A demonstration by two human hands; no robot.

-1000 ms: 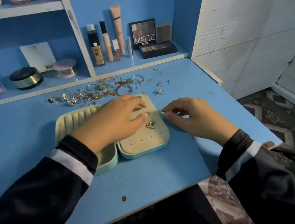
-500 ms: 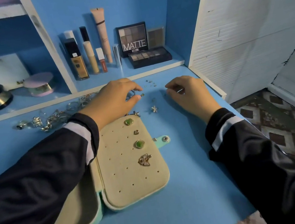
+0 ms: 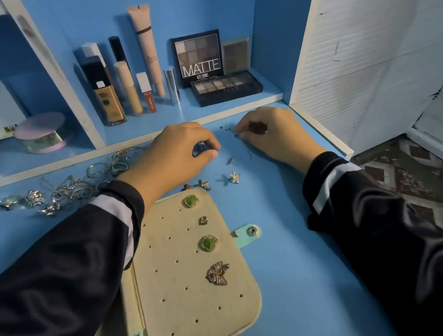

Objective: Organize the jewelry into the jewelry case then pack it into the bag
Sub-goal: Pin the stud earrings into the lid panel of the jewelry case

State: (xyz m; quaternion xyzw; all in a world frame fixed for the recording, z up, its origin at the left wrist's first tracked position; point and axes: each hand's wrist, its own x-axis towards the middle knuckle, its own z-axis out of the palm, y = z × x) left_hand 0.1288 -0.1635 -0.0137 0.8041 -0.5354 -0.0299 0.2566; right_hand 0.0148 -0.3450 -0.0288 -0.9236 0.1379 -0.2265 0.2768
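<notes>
your left fingers (image 3: 205, 141) are curled tight, thumb and forefinger pinching a small piece (image 3: 199, 150) too tiny to make out. your right fingers (image 3: 247, 129) are curled too, tips down among tiny studs (image 3: 227, 129) on the bench (image 3: 290, 273); whether they grip one, i cannot tell. two starfish earrings (image 3: 235, 177) lie loose near both hands. the open jewelry case (image 3: 187, 320) sits nearer you, with four pinned earrings (image 3: 208, 242). the tangled pile (image 3: 71, 188) lies to the left.
</notes>
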